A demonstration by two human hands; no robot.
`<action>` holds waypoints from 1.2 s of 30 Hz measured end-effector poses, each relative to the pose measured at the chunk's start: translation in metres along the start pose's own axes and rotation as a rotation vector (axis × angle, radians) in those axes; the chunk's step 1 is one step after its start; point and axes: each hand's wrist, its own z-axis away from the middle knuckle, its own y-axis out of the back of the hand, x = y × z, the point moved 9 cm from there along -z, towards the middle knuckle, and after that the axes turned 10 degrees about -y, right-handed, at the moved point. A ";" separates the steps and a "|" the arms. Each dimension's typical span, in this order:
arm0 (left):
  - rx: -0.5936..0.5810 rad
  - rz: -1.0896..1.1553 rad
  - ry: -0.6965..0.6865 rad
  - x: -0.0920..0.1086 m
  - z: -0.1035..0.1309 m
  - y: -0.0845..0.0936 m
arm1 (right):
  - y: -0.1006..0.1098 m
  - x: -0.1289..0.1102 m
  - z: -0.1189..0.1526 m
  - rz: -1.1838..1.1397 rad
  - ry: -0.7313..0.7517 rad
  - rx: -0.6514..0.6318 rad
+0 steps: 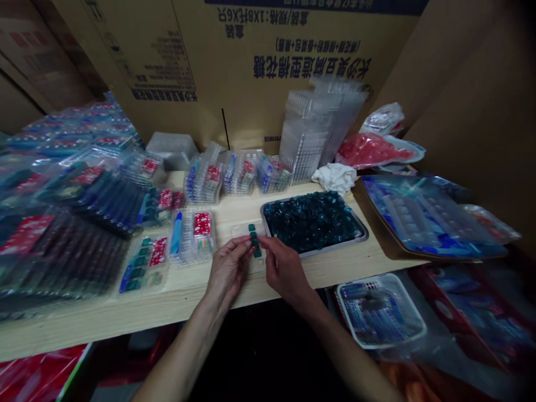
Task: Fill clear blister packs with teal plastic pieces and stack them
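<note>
Near the table's front edge, a clear plastic tray (pixel 237 229) has a column of dark green pieces (pixel 253 229) in it. My left hand (pixel 229 267) grips the tray's left side, its thumb and fingers pressed together. At the right side of the column, my right hand (pixel 285 272) has its fingertips closed on or against the green pieces; whether it pinches one is too small to tell. Just right of the hands lies a shallow tray of dark teal pieces (pixel 312 219). Left of them stands a stack of packed clear trays (pixel 191 237) with a blue pen and a red patterned card on top.
Many packed trays (pixel 62 257) are piled at the left. Further stacks (pixel 240 173) stand along the back, beside tall empty clear trays (pixel 307 131). A white cloth (pixel 335 177), a bag of red items (pixel 372 149) and a cardboard box (pixel 389 245) are at the right. A white basket (pixel 341 301) sits lower.
</note>
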 end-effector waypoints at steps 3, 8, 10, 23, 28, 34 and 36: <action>0.020 0.016 0.009 0.001 -0.001 0.002 | -0.009 -0.011 0.010 0.086 0.069 -0.005; -0.049 -0.119 -0.056 0.006 0.004 0.003 | -0.007 0.004 0.000 -0.129 -0.091 -0.085; -0.128 -0.290 -0.145 0.013 0.004 0.003 | -0.009 0.025 -0.006 -0.303 -0.243 -0.173; -0.843 -1.427 -0.727 -0.016 0.025 -0.033 | -0.008 0.058 0.002 0.044 -0.299 -0.155; -0.816 -1.522 -0.770 -0.022 0.034 -0.030 | -0.012 0.058 0.005 0.120 -0.259 -0.159; -0.793 -1.491 -0.768 -0.016 0.070 -0.012 | -0.006 0.047 0.019 0.076 -0.067 -0.142; -0.836 -1.541 -0.801 -0.018 0.089 -0.003 | -0.006 0.045 0.026 0.066 -0.024 -0.167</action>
